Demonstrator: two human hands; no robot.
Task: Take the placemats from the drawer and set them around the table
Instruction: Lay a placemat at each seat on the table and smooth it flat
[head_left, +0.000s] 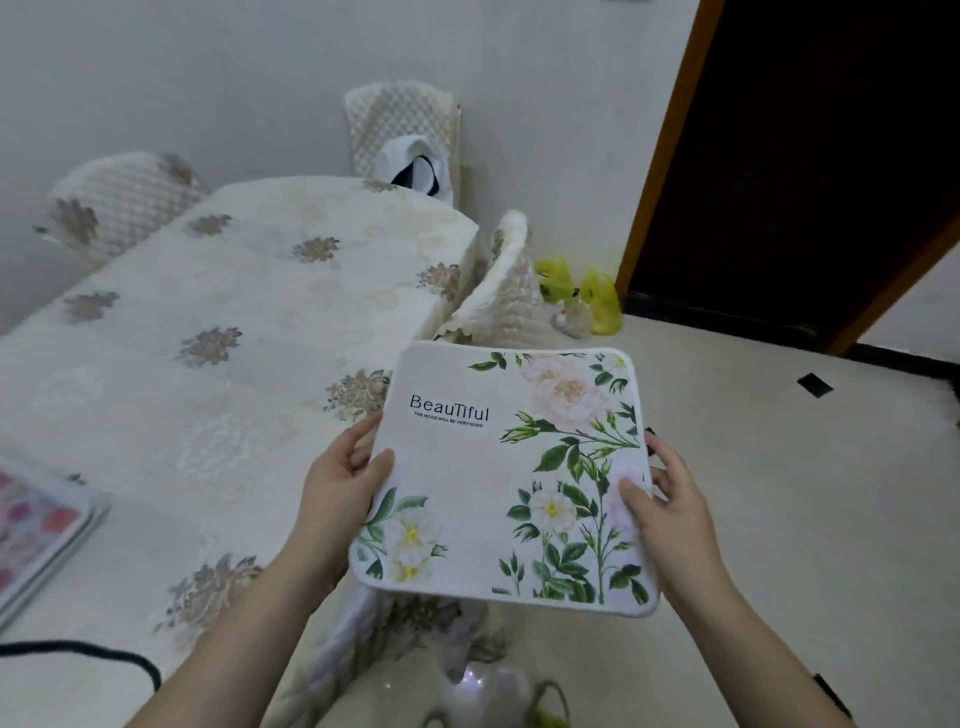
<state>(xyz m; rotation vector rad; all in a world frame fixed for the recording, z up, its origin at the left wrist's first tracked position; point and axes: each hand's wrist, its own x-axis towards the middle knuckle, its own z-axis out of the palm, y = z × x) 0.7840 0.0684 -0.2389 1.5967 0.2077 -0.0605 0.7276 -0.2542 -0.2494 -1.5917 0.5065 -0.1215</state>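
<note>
I hold a white placemat (498, 467) printed with green leaves, pale flowers and the word "Beautiful" flat in the air, just off the right side of the table (218, 322). My left hand (343, 467) grips its left edge, thumb on top. My right hand (665, 499) grips its right edge, thumb on top as well. The table carries a cream cloth with brown flower motifs. At its near left edge lies a pink and red patterned mat (36, 525) on top of another one.
Quilt-covered chairs stand at the far left (119, 208), the far end (405, 130) and the right side (504, 291) of the table. Yellow bags (597, 296) lie on the floor by a dark door (810, 156). A black cable (93, 654) crosses the table's near corner.
</note>
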